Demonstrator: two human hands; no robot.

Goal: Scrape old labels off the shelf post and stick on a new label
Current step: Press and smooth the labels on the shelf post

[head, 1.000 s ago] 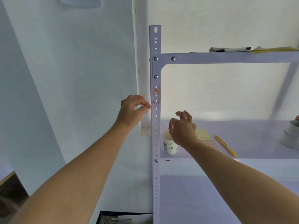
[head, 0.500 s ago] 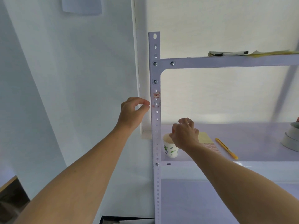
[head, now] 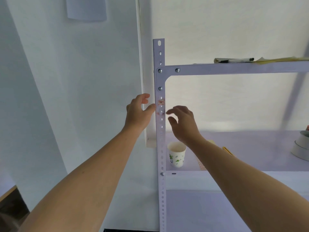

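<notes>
A white perforated shelf post (head: 160,148) rises in the middle of the view. A small worn label with red print (head: 161,102) clings to it, with reddish residue just below. My left hand (head: 139,113) is at the post's left edge, thumb touching the post beside the residue, fingers loosely spread. My right hand (head: 183,123) hovers just right of the post with fingers relaxed and blurred, holding nothing that I can see. A yellow-handled tool (head: 227,150) lies on the middle shelf, partly hidden by my right forearm.
A paper cup with green print (head: 176,154) stands on the middle shelf (head: 250,148) by the post. Tape rolls (head: 301,148) sit at the right edge. A pen and papers (head: 237,60) lie on the top shelf. A wall corner is left of the post.
My right hand rose from above the cup to the post's label height and its fingers opened. My left hand's pinched fingers spread, with the thumb now against the post.
</notes>
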